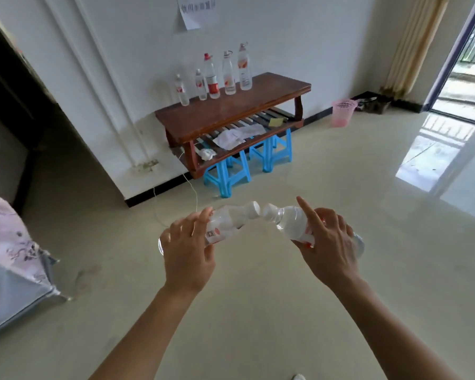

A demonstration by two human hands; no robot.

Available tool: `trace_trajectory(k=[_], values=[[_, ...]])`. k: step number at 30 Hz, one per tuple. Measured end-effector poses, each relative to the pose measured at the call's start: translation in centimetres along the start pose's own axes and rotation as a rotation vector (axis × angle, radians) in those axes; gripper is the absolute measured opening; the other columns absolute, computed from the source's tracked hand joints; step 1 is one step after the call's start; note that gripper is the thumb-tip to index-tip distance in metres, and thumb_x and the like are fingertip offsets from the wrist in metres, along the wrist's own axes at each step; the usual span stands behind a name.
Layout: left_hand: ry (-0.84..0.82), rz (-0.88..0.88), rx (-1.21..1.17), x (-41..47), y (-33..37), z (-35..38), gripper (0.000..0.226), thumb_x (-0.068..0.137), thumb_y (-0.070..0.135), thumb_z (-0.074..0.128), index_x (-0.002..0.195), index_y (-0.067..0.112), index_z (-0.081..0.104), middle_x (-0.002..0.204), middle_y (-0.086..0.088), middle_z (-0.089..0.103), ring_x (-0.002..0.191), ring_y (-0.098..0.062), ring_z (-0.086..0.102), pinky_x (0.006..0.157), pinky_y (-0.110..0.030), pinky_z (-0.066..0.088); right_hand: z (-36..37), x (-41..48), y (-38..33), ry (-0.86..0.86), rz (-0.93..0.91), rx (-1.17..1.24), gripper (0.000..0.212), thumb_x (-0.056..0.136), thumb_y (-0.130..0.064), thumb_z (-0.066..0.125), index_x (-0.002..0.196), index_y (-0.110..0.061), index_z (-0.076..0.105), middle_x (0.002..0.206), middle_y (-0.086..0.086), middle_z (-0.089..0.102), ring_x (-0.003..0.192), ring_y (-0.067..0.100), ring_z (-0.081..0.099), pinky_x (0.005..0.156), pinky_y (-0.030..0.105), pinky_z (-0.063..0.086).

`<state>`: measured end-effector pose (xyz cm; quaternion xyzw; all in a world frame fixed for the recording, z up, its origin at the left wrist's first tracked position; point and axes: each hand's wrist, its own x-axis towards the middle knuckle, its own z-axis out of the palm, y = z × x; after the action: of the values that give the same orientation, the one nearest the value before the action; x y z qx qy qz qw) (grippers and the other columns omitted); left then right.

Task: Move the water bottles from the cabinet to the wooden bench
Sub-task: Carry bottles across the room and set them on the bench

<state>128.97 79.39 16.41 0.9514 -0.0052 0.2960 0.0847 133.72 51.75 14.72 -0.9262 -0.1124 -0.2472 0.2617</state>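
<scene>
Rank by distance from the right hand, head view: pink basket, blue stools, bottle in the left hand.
1. Bottle in the left hand, just left.
2. Blue stools, under the bench ahead.
3. Pink basket, by the far wall.

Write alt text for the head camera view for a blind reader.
The left hand grips one bottle and the right hand a second bottle, their white caps almost meeting above a pale floor. Ahead, a wooden bench against the wall holds five upright bottles; blue stools stand beneath it, a pink basket to its right.

Left bottle (pixel 229 219) and right bottle (pixel 291 224), clear, white-capped, tilted with caps nearly touching; five bottles (pixel 211 78) upright on wooden bench (pixel 244 112)
</scene>
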Motion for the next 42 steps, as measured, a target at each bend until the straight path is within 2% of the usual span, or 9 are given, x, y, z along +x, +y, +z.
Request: trace_trajectory(k=[4, 8, 12, 17, 24, 30, 35, 38, 42], values=[[0.027, 0.026, 0.07, 8.7, -0.6, 2.4, 0.083, 0.064, 0.011, 0.084, 0.14, 0.021, 0.052, 0.125, -0.005, 0.061, 0.11, -0.029, 0.047, 0.09, -0.048, 0.036, 2.7, 8.4, 2.2, -0.013, -0.052, -0.012, 0.105, 0.065, -0.025, 0.094, 0.151, -0.042, 0.036, 0.113, 0.003, 0.057, 0.095, 0.03, 0.058, 0.087, 0.047, 0.046], [0.04, -0.012, 0.093, 15.3, -2.3, 5.7, 0.081, 0.066, 0.011, 0.083, 0.14, 0.02, 0.052, 0.127, -0.006, 0.06, 0.114, -0.029, 0.046, 0.089, -0.051, 0.041, 6.6, 15.9, 3.0, -0.035, -0.088, 0.008, 0.105, 0.065, -0.024, 0.094, 0.152, -0.041, 0.037, 0.114, 0.004, 0.057, 0.096, 0.031, 0.057, 0.088, 0.048, 0.046], [0.045, -0.052, 0.093, 21.6, -6.4, 11.5, 0.081, 0.067, 0.01, 0.084, 0.141, 0.019, 0.051, 0.127, -0.005, 0.06, 0.114, -0.031, 0.05, 0.086, -0.052, 0.043, 13.1, 24.0, 4.2, -0.082, -0.153, -0.011, 0.103, 0.065, -0.022, 0.093, 0.152, -0.038, 0.04, 0.114, 0.004, 0.056, 0.097, 0.031, 0.057, 0.091, 0.049, 0.046], [0.047, -0.133, 0.066, 30.3, -12.7, 18.6, 0.079, 0.067, 0.012, 0.084, 0.139, 0.018, 0.052, 0.127, -0.005, 0.061, 0.115, -0.033, 0.053, 0.091, -0.054, 0.041, 21.6, 34.3, 4.8, -0.107, -0.196, -0.055, 0.103, 0.065, -0.025, 0.093, 0.152, -0.038, 0.041, 0.113, 0.003, 0.056, 0.097, 0.03, 0.057, 0.09, 0.049, 0.047], [0.001, -0.155, 0.029, 44.7, -18.0, 25.8, 0.079, 0.066, 0.018, 0.089, 0.137, 0.015, 0.055, 0.123, -0.008, 0.063, 0.111, -0.035, 0.056, 0.085, -0.051, 0.043, 28.3, 47.9, 6.9, -0.111, -0.174, -0.157, 0.096, 0.066, -0.029, 0.093, 0.149, -0.036, 0.046, 0.113, 0.006, 0.059, 0.1, 0.032, 0.058, 0.09, 0.05, 0.046], [-0.052, -0.112, 0.027, 54.1, -19.3, 34.8, 0.08, 0.064, 0.019, 0.09, 0.137, 0.015, 0.056, 0.123, -0.006, 0.064, 0.107, -0.034, 0.058, 0.083, -0.051, 0.046, 35.0, 57.1, 12.0, -0.135, -0.11, -0.166, 0.082, 0.064, -0.029, 0.094, 0.136, -0.035, 0.056, 0.114, 0.008, 0.062, 0.1, 0.035, 0.06, 0.089, 0.052, 0.047], [-0.143, -0.099, 0.047, 65.1, -19.3, 44.7, 0.08, 0.066, 0.022, 0.09, 0.138, 0.017, 0.055, 0.122, -0.004, 0.065, 0.108, -0.032, 0.059, 0.082, -0.05, 0.05, 42.6, 67.9, 19.3, -0.18, -0.078, -0.114, 0.089, 0.063, -0.031, 0.094, 0.137, -0.039, 0.046, 0.112, 0.005, 0.06, 0.098, 0.033, 0.06, 0.086, 0.05, 0.048], [-0.182, -0.125, 0.067, 71.3, -19.4, 47.8, 0.079, 0.066, 0.025, 0.09, 0.137, 0.017, 0.055, 0.121, -0.005, 0.066, 0.107, -0.032, 0.061, 0.081, -0.05, 0.051, 44.9, 74.1, 21.9, -0.221, -0.04, -0.074, 0.089, 0.064, -0.032, 0.094, 0.137, -0.038, 0.043, 0.11, 0.006, 0.06, 0.096, 0.032, 0.059, 0.084, 0.05, 0.05], [-0.155, -0.123, 0.12, 79.8, -19.8, 51.2, 0.077, 0.07, 0.024, 0.088, 0.138, 0.015, 0.054, 0.124, -0.007, 0.066, 0.111, -0.032, 0.06, 0.083, -0.051, 0.053, 47.9, 84.0, 24.2, -0.253, -0.088, -0.106, 0.09, 0.063, -0.03, 0.095, 0.138, -0.034, 0.044, 0.112, 0.007, 0.06, 0.098, 0.032, 0.059, 0.085, 0.051, 0.05]])
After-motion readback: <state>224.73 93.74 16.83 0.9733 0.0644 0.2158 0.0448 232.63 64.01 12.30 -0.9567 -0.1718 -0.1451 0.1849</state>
